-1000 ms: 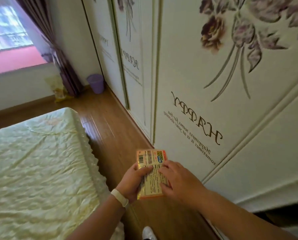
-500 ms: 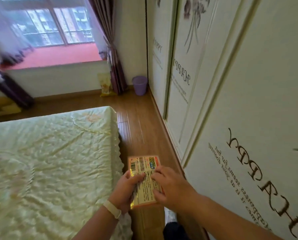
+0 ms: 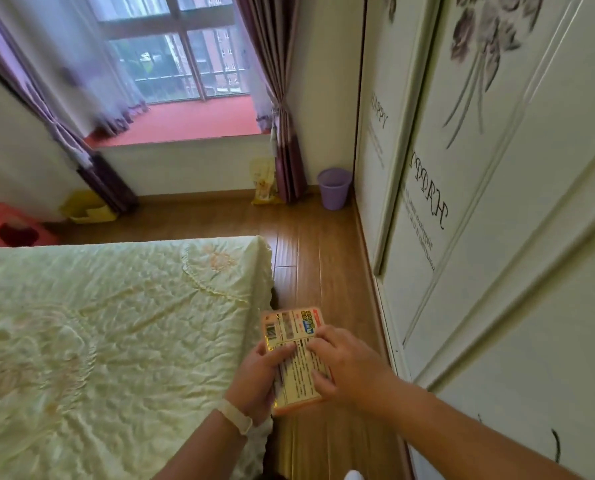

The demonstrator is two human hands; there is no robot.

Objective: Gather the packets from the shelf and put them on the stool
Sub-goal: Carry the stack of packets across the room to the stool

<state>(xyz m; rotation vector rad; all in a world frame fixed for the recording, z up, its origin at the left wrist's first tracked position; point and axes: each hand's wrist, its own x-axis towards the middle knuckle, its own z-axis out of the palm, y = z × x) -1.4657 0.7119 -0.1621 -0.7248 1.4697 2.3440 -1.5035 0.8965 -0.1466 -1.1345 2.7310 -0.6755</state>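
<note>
An orange packet (image 3: 294, 344) with printed text and a barcode is held flat in front of me over the wooden floor, possibly a small stack. My left hand (image 3: 259, 379), with a pale wristband, grips its left edge. My right hand (image 3: 344, 363) lies on its right side, fingers over the print. A red plastic stool (image 3: 10, 225) stands far left behind the bed, by the wall. No shelf is in view.
A bed with a pale green cover (image 3: 109, 341) fills the left. White wardrobe doors (image 3: 496, 237) run along the right, leaving a narrow wooden floor aisle (image 3: 316, 258). A purple bin (image 3: 334, 188), yellow bag (image 3: 264, 183) and yellow box (image 3: 88, 209) sit under the window.
The view has swung left, from the wardrobe doors toward the window and bed; the red stool has come into sight. Both hands keep the same hold on the packet.
</note>
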